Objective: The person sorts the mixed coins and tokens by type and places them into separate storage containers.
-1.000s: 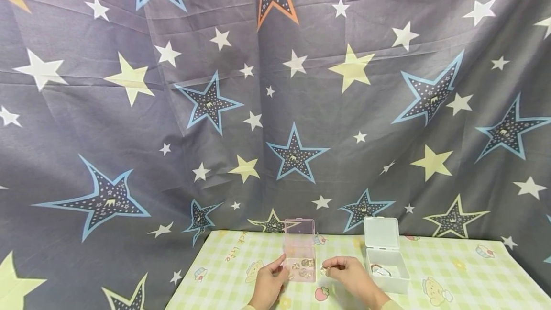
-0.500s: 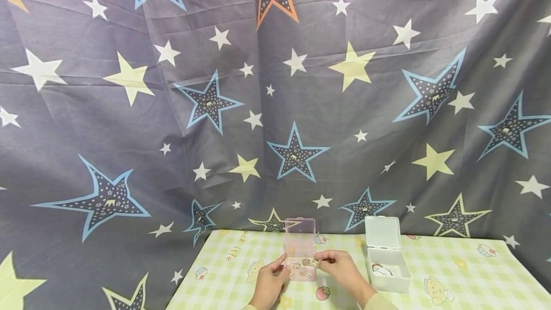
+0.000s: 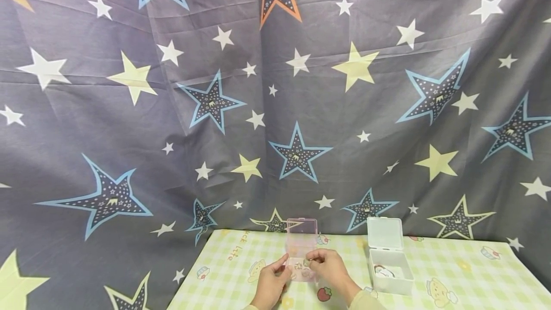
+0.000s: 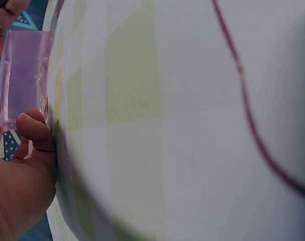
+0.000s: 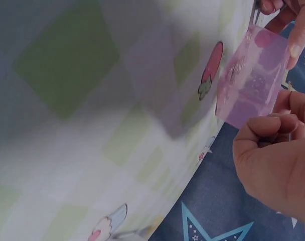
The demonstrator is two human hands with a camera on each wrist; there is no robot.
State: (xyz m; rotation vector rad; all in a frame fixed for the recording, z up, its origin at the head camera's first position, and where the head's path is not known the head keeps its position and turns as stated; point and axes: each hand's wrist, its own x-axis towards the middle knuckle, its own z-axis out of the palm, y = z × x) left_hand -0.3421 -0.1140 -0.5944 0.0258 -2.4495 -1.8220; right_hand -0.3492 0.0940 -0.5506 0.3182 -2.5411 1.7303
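Observation:
A clear pink plastic box (image 3: pixel 309 277) stands on the table with its hinged lid (image 3: pixel 302 233) raised at the back. Several small gold trinkets (image 3: pixel 299 266) lie inside it. My left hand (image 3: pixel 270 285) holds the box at its left side, thumb and fingers on the wall; the right wrist view shows this grip too. Over the box's right part, my right hand (image 3: pixel 331 270) pinches a small gold piece (image 3: pixel 307 262) between thumb and forefinger. Its exact kind is mostly hidden by the fingertips. In the right wrist view a gold tip (image 5: pixel 291 86) shows above the curled fingers.
To the right stands a white box (image 3: pixel 392 285) with its lid up and a red-and-white item (image 3: pixel 383 271) inside. A green checked cloth (image 3: pixel 469 281) with cartoon prints covers the table. Behind it hangs a dark star-patterned curtain (image 3: pixel 241 142).
My right hand has moved left with the gold piece, from beside the pink box to over its inside. My left hand has stayed at the box's left side.

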